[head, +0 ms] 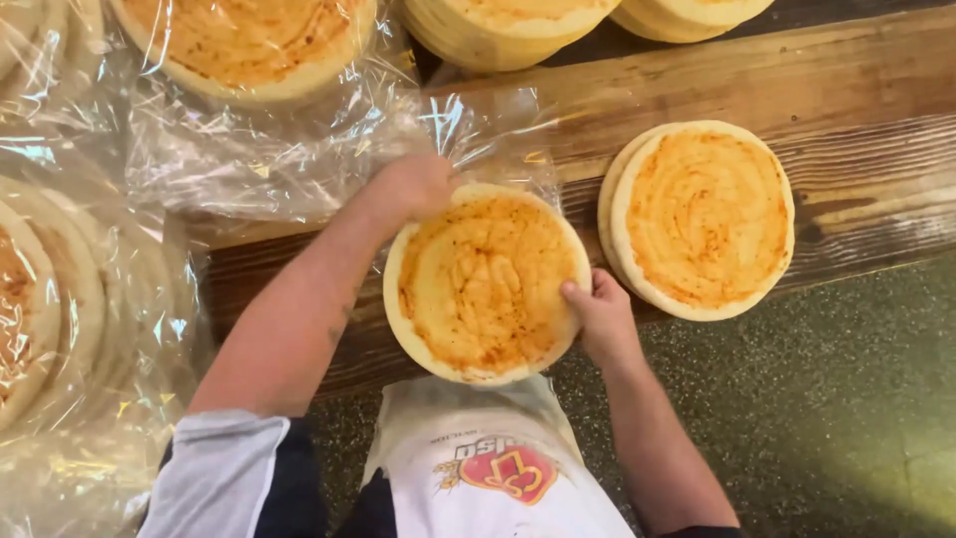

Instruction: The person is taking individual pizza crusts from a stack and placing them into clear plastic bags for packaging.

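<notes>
The long, worn wooden plank table [856,90] runs across the view and carries everything; places below are told from it. Over its left end lie crinkled sheets of clear plastic wrap [249,149], with more pale flatbreads bagged under them, and along its far edge sit further stacks, partly cut off by the frame.

On the table's right part rests a short stack of round pale flatbreads topped with orange-red sauce [702,219], lying flat and well clear of both hands.

At the table's near edge, about midway along, is the single round pale flatbread spread with orange-red sauce [485,284], face up, overhanging the edge towards the person's white apron [478,468]. Being a disc, it has no long axis and points no particular way (only the sauce swirls give it a grain).

The left hand [418,184] rests on the flatbread's far-left rim, fingers hidden, so I cannot tell its grip. The right hand [600,309] pinches the near-right rim, thumb on top. The bread lies between them, each hand equally close.
</notes>
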